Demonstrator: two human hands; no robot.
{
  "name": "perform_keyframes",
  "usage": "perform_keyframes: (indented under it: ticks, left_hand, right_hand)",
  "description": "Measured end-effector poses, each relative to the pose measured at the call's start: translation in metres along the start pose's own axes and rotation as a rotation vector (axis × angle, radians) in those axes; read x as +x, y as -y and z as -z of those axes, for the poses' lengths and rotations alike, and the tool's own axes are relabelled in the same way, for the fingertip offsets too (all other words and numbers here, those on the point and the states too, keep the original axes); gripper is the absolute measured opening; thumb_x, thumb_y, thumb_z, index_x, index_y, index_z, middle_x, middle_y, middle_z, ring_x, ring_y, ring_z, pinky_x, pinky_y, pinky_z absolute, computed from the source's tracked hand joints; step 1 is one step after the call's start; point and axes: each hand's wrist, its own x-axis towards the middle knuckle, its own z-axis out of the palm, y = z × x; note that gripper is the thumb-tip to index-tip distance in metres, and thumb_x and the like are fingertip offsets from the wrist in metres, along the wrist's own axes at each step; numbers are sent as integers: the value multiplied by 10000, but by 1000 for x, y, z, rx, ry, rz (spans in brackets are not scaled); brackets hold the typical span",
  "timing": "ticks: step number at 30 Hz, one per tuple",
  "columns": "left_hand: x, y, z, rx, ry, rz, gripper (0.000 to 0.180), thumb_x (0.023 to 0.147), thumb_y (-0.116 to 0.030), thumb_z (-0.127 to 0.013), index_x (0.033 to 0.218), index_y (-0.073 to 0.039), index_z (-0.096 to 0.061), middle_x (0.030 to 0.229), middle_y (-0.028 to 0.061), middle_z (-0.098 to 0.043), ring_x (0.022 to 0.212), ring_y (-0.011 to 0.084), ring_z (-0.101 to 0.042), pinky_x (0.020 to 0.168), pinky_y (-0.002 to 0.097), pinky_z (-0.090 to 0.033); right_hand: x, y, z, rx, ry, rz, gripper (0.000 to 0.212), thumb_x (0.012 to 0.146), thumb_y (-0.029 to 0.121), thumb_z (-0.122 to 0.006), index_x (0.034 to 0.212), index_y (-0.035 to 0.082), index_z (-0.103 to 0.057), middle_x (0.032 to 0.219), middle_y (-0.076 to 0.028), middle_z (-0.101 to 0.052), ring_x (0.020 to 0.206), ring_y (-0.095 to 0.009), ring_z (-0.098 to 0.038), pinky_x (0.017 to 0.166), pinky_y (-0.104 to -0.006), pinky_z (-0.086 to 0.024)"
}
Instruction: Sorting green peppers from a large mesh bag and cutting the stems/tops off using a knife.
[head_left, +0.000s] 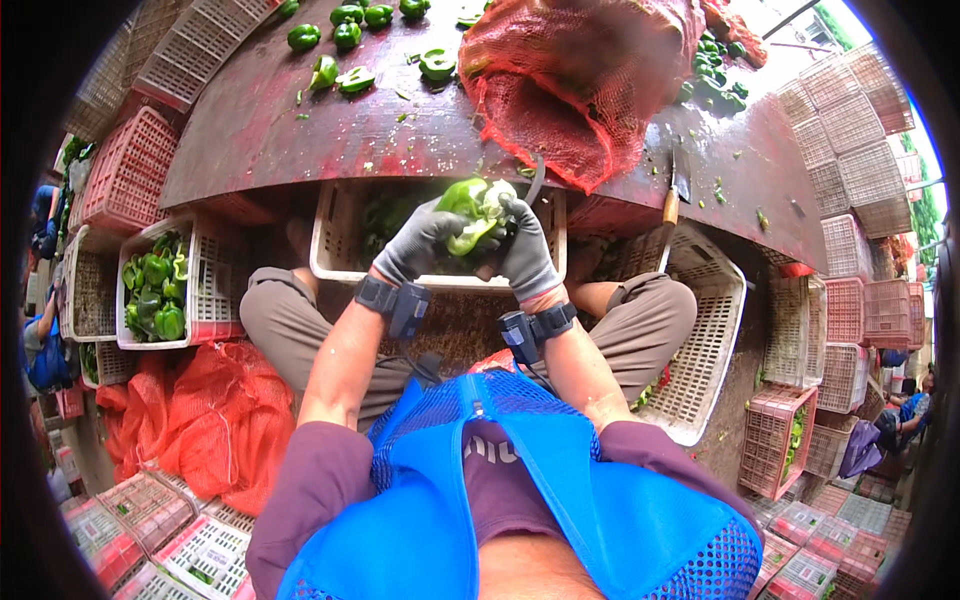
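Observation:
Both my gloved hands meet over a white crate (pixel 322 245) at the near edge of the table. A green bell pepper (pixel 466 197), cut open with its pale inside showing, is between them. My left hand (pixel 418 240) wraps its fingers round the pepper's left side. My right hand (pixel 528 250) is closed at the pepper's right side, fingers against the pale core. From beside its fingers a dark knife blade (pixel 538 178) sticks up; the knife's handle is hidden in the hand.
On the dark red table (pixel 300 150) lie several green peppers (pixel 347 35), a red mesh sack (pixel 560 90) and a wooden-handled knife (pixel 671 207) jutting over the edge. Crates flank my legs: one with peppers (pixel 155 290) at left, a white one (pixel 700 370) at right. Red netting (pixel 210 420) lies lower left.

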Motion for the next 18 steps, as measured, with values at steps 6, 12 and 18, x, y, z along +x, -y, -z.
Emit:
perform_keyframes:
  ticks: [6,12,18]
  left_hand:
    - [0,-8,37,1482,-223,216,671,782,-363,-728,1379,-137,-521,1291,177,-612,1142,349,-616,974,412,-483]
    - [60,-61,75,1690,-494,-293,633,819,-421,-734,1315,-61,-577,1196,227,-648,1141,383,-610,975,439,-487]
    - [211,-132,120,1530,-720,-230,585,857,-458,-660,1290,-70,-595,1207,238,-644,1109,380,-631,940,448,-499]
  right_hand:
    - [3,117,53,-591,-247,519,127,912,98,-637,1020,63,-581,795,-20,-603,503,-64,-496,435,-217,-430]
    - [-81,268,106,-2005,-996,494,414,882,397,-620,1124,64,-660,979,-207,-713,924,-385,-690,774,-458,-514]
    - [-104,295,175,-2166,-1079,361,292,883,290,-653,1096,89,-666,927,-171,-717,866,-349,-693,754,-435,-522]
